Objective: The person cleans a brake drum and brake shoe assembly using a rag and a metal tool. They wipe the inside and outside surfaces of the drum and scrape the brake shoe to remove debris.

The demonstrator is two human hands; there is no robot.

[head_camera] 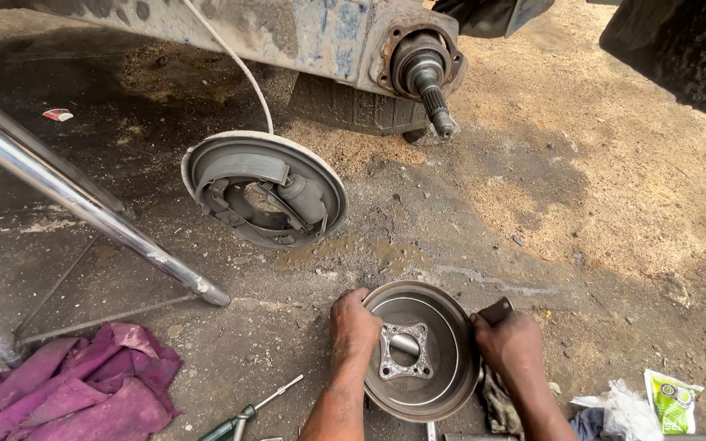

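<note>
Clearly heavy, rigid metal, the brake drum [421, 351] lies open-side up on the ground; left hand [353, 325] clasps its rim, right hand [510, 341] closed on a dark tool [496, 310] at the opposite rim, the best hold.

Bare sawdust-strewn floor [582, 204] lies open right of the brake drum [422, 351]; to its left, a chrome stand leg [91, 212], purple rag [83, 392] and screwdriver [243, 418] crowd the ground, the brake backing plate [263, 189] and axle shaft [431, 86] beyond.

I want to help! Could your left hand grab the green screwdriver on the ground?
Probably yes. The left hand rests on the brake drum's rim, and the green screwdriver lies on the ground just beside that forearm, with nothing lying between them.
</note>
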